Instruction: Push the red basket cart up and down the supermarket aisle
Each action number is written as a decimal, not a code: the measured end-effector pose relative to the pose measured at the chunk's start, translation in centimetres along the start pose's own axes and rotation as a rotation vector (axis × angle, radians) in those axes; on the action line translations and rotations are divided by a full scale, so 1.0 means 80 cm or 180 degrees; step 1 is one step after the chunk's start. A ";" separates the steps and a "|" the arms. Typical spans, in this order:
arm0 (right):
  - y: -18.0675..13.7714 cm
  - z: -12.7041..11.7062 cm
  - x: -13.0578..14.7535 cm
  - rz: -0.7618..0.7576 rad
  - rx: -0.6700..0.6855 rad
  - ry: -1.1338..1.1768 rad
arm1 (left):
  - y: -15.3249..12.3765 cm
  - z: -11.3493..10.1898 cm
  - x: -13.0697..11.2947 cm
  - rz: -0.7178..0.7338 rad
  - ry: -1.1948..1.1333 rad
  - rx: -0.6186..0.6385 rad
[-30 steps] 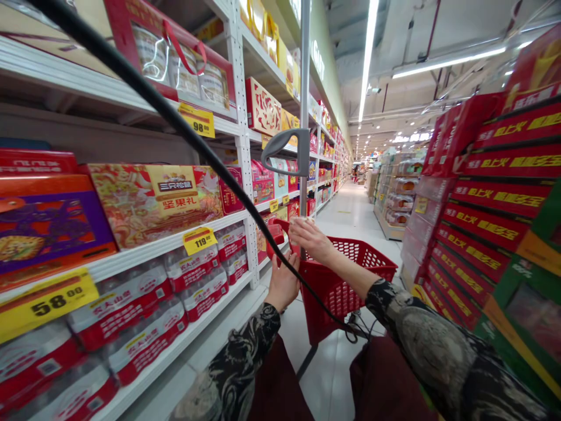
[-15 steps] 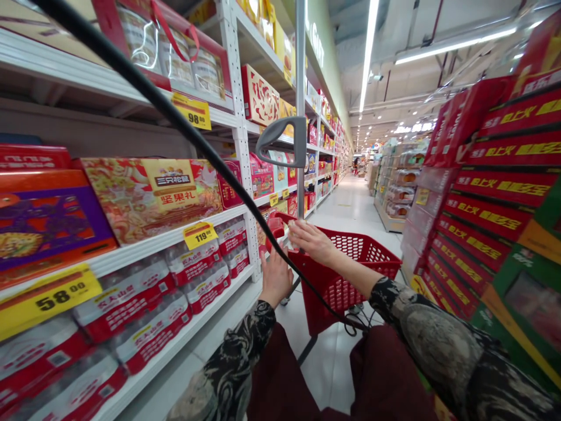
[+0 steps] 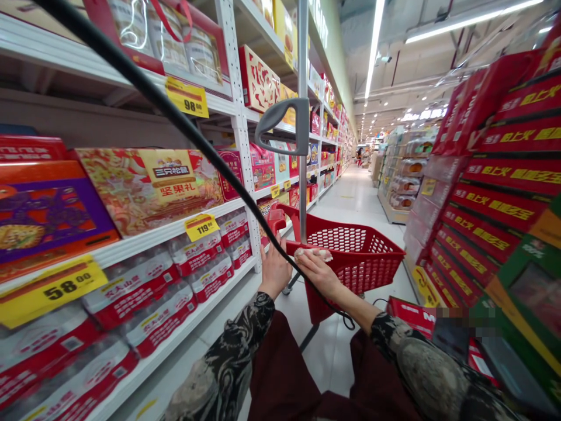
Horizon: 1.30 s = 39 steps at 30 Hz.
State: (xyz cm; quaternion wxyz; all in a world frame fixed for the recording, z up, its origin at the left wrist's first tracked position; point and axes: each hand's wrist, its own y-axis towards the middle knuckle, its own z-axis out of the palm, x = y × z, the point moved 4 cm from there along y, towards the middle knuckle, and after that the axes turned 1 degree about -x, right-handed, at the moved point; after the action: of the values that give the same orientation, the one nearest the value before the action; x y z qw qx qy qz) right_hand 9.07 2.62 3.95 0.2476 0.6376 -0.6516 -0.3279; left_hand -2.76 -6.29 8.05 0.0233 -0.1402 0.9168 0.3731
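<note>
My right hand (image 3: 319, 275) is closed over a crumpled white cloth (image 3: 323, 254) and presses it on the near edge of a red shopping cart (image 3: 359, 248). Part of the cloth sticks out past the fingers. My left hand (image 3: 276, 270) lies at the cart's near left corner, its fingers stretched forward and touching the red plastic. A black cable (image 3: 210, 149) crosses in front of both hands and hides part of the fingers. From the cart rises a grey metal pole (image 3: 302, 193) with a grey loop handle (image 3: 287, 126).
White shelves (image 3: 239, 134) with gift boxes (image 3: 153, 181) and bottle packs (image 3: 140, 321) run close along the left. Stacked red cartons (image 3: 495, 216) stand at the right. Boxes (image 3: 412, 316) lie low beside my right forearm. A tiled aisle (image 3: 346, 193) leads ahead.
My right hand has moved down and slightly right with the cloth, from above the cart's edge onto it. The left hand has barely moved. The view has shifted slightly, showing low boxes at right.
</note>
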 end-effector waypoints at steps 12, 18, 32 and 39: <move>0.007 -0.026 -0.001 0.0911 -0.0922 0.0336 | -0.050 0.084 0.001 -0.1796 -0.2485 0.0127; -0.022 0.019 0.005 0.0703 -0.0421 0.0085 | -0.047 0.081 0.005 -0.1105 -0.0844 0.0869; -0.005 0.009 0.009 0.0707 -0.0490 0.0067 | -0.059 0.078 -0.009 -0.0310 0.0167 0.1151; -0.072 0.059 0.017 0.0738 0.0013 0.0091 | -0.075 0.076 -0.021 -0.0036 0.0202 0.1136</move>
State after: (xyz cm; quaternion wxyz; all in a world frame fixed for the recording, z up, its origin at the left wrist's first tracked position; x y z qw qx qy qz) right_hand 9.34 1.96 -3.56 0.2919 0.5631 -0.7180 -0.2866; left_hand 0.14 -5.77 -0.11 0.0209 -0.1508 0.9680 0.1997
